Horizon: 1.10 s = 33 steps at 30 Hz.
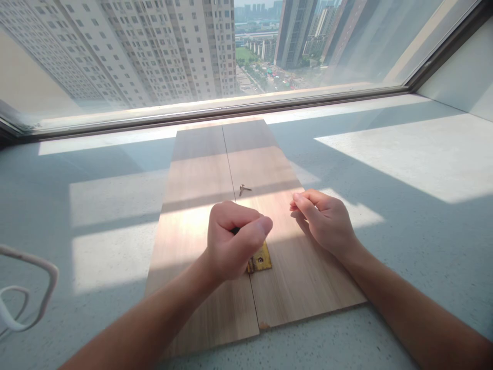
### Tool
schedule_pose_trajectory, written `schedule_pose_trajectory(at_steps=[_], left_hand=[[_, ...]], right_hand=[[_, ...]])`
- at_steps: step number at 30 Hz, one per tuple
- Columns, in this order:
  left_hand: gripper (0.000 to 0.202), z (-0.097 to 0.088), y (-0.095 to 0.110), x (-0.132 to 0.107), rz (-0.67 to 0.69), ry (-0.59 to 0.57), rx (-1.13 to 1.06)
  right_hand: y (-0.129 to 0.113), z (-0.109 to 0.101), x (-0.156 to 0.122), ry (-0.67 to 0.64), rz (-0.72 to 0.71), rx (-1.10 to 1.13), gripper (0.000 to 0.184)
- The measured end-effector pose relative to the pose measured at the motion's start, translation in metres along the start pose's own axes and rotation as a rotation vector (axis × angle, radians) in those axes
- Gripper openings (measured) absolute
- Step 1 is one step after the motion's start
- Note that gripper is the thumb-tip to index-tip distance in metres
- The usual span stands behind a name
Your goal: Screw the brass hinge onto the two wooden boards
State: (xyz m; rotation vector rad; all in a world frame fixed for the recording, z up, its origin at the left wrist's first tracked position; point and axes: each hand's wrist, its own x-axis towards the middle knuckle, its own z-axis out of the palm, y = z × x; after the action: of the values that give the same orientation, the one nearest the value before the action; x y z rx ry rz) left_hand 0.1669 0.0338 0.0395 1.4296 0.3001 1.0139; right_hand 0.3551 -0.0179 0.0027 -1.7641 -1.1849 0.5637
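Note:
Two light wood-grain boards lie side by side, a left board [200,308] and a right board [304,280]. A worn yellow metal hinge [264,258] sits over the seam between them. Part of it is hidden by my left hand [235,239], which is closed in a fist above it. A small dark patch shows inside that fist, but I cannot make out what it is. My right hand [325,218] is over the right board's edge, fingertips pinched together; whatever they hold is too small to name. A few small screws [244,190] lie on the right board near the seam.
The boards rest on a pale speckled window ledge [111,205] crossed by sunlight and shadow. At the left edge a white cable [50,277] loops up. Along the back runs a dark window frame [215,113], with tall buildings outside. The right board's front corner is chipped.

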Motion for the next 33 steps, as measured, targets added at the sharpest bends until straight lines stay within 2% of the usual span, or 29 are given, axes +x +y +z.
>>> schedule_pose_trajectory(at_steps=[4,6,10,15,21,26,31,33], left_hand=[[0.049,-0.002,0.002,0.006,-0.042,-0.161,-0.004],[0.049,-0.003,0.003,0.008,-0.038,-0.199,0.013],[0.048,-0.011,0.004,0.008,-0.069,-0.076,-0.091],[0.055,-0.018,0.010,0.005,-0.078,0.019,-0.157],[0.058,0.003,0.005,-0.003,-0.083,0.243,-0.148],[0.059,0.022,-0.001,-0.014,0.086,0.465,0.037],[0.055,0.035,-0.007,-0.018,0.147,0.601,0.112],[0.051,0.038,-0.009,-0.017,0.150,0.614,0.111]], right_hand=[[0.000,0.000,0.001,0.005,0.013,0.026,0.037],[0.001,0.000,0.001,0.022,0.032,0.064,0.037],[0.003,0.000,0.002,0.038,0.070,0.166,0.038],[0.002,-0.001,0.001,0.018,0.071,0.141,0.038],[0.003,0.000,0.001,0.023,0.074,0.131,0.038],[0.004,-0.001,0.001,0.012,0.058,0.140,0.037],[0.002,-0.001,0.001,0.013,0.052,0.130,0.036],[0.001,-0.002,0.001,0.012,0.048,0.129,0.036]])
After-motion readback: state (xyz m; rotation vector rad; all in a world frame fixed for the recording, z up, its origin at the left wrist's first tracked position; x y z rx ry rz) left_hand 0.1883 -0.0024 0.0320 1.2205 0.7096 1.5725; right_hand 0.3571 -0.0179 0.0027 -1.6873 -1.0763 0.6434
